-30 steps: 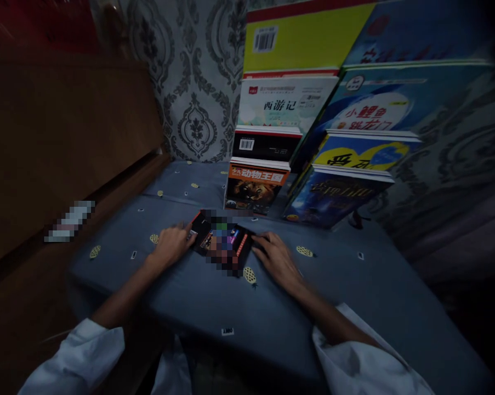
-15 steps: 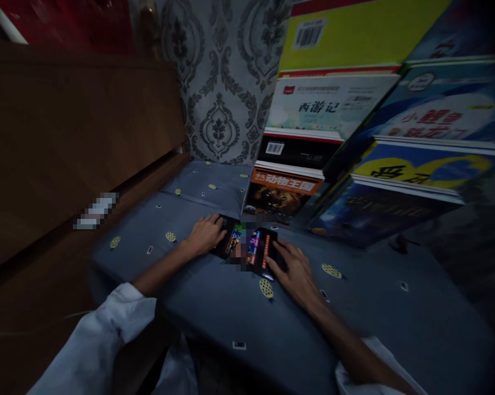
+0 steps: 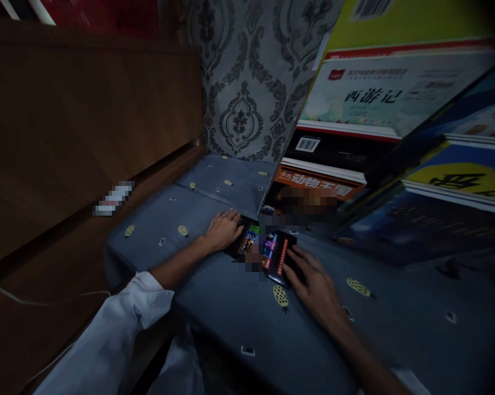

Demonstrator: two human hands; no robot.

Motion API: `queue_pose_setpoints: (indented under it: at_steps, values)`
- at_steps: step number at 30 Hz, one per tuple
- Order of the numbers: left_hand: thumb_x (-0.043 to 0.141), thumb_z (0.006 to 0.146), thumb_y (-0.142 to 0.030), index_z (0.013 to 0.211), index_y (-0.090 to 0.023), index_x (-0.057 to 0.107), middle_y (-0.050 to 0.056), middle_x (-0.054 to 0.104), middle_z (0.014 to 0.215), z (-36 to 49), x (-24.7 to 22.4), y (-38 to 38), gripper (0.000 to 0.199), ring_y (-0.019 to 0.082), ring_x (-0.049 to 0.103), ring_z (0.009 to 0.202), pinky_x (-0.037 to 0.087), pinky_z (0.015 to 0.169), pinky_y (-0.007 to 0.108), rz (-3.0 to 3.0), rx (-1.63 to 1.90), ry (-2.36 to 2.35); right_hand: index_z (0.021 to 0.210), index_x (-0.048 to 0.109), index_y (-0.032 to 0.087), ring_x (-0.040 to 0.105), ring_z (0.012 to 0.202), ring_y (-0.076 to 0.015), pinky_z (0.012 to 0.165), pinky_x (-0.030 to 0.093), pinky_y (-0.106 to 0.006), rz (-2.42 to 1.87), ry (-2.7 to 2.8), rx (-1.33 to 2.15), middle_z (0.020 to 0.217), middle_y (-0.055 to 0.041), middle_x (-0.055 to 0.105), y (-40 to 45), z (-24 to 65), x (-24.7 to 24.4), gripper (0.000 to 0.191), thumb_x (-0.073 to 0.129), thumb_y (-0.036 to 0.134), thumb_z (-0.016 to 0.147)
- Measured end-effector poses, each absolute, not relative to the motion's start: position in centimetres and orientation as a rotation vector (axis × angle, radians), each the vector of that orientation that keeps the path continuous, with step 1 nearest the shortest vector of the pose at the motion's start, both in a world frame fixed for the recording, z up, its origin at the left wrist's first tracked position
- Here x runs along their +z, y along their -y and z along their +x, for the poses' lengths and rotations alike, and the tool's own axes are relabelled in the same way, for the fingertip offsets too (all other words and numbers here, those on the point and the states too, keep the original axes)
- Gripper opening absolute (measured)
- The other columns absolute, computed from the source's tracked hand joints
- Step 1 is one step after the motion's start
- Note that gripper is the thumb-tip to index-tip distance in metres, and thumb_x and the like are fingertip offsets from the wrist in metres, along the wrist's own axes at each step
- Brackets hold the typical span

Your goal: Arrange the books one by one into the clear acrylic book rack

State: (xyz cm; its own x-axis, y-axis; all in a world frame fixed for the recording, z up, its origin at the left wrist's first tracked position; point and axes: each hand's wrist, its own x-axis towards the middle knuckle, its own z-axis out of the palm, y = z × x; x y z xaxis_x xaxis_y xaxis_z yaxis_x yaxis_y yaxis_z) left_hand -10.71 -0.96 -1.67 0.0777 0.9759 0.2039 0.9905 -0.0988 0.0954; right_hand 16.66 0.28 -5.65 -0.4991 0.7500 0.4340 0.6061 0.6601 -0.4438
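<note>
A black book (image 3: 279,258) with small colourful pictures and a strip of red lettering lies spread on the grey-blue bedding; its middle is blurred out. Palm down, my left hand (image 3: 223,229) rests on its left end, fingers stretched and close together. On the opposite end, my right hand (image 3: 313,277) touches the right edge with fingers extended and apart. That edge looks slightly curved near the front corner. The undersides of both hands are hidden.
Several upright books (image 3: 354,93) stand in overlapping rows behind and right of my hands. A wooden cabinet (image 3: 86,109) lies to the left, with a blurred pale item (image 3: 114,197) at its base. Patterned wallpaper (image 3: 241,118) covers the wall behind the grey-blue bedding (image 3: 247,323).
The view has shifted, so everything lies somewhat differently in the picture. Both hands stay on the black book, whose right part now looks a little more curved.
</note>
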Motion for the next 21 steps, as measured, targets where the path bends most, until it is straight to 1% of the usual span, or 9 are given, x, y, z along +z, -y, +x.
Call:
queue_pose_setpoints:
  at_steps: [3, 6, 11, 14, 17, 21]
  values:
    - [0.043, 0.101, -0.032, 0.132, -0.011, 0.054, 0.018, 0.054, 0.145, -10.8, -1.7, 0.9, 0.040, 0.028, 0.048, 0.138, 0.038, 0.114, 0.045, -2.273, -0.343, 2.067, 0.125, 0.067, 0.021, 0.061, 0.121, -0.0339, 0.102, 0.051, -0.056, -1.034, 2.271, 0.307, 0.133, -0.0149, 0.064, -0.3, 16.7, -5.7, 0.047, 0.046, 0.050, 0.096]
    - [0.043, 0.101, -0.032, 0.134, -0.010, 0.054, 0.018, 0.053, 0.147, -10.9, -1.8, 0.9, 0.041, 0.028, 0.046, 0.140, 0.035, 0.116, 0.047, -2.292, -0.340, 2.082, 0.127, 0.066, 0.019, 0.060, 0.121, -0.0340, 0.102, 0.051, -0.056, -1.027, 2.277, 0.315, 0.133, -0.0158, 0.063, -0.3, 16.7, -5.8, 0.048, 0.045, 0.049, 0.096]
    - [0.042, 0.101, -0.031, 0.136, -0.012, 0.052, 0.017, 0.053, 0.147, -10.4, -2.5, 0.7, 0.041, 0.026, 0.046, 0.140, 0.031, 0.119, 0.045, -2.397, -0.403, 1.963, 0.131, 0.064, 0.020, 0.059, 0.124, -0.0338, 0.105, 0.048, -0.057, -1.042, 2.284, 0.322, 0.136, -0.0150, 0.062, 0.0, 16.6, -5.7, 0.047, 0.047, 0.046, 0.096]
    - [0.042, 0.100, -0.032, 0.135, -0.013, 0.053, 0.016, 0.053, 0.147, -9.7, -2.8, 0.5, 0.041, 0.025, 0.047, 0.140, 0.034, 0.118, 0.044, -2.449, -0.438, 1.896, 0.132, 0.064, 0.018, 0.057, 0.125, -0.0341, 0.106, 0.046, -0.058, -1.045, 2.301, 0.334, 0.136, -0.0164, 0.061, 0.1, 16.6, -5.6, 0.047, 0.047, 0.044, 0.096]
    - [0.042, 0.100, -0.032, 0.135, -0.012, 0.054, 0.016, 0.054, 0.146, -8.8, -2.7, 0.2, 0.042, 0.026, 0.046, 0.140, 0.036, 0.117, 0.043, -2.504, -0.427, 1.837, 0.132, 0.063, 0.016, 0.057, 0.125, -0.0336, 0.107, 0.046, -0.058, -1.044, 2.302, 0.343, 0.137, -0.0173, 0.061, 0.1, 16.5, -5.4, 0.047, 0.046, 0.042, 0.096]
    - [0.040, 0.101, -0.031, 0.135, -0.013, 0.054, 0.015, 0.055, 0.145, -7.3, -2.5, -0.4, 0.041, 0.025, 0.049, 0.139, 0.038, 0.116, 0.043, -2.585, -0.417, 1.701, 0.133, 0.062, 0.018, 0.056, 0.128, -0.0330, 0.109, 0.044, -0.058, -1.051, 2.295, 0.341, 0.138, -0.0159, 0.061, 0.3, 16.4, -5.2, 0.045, 0.048, 0.041, 0.096]
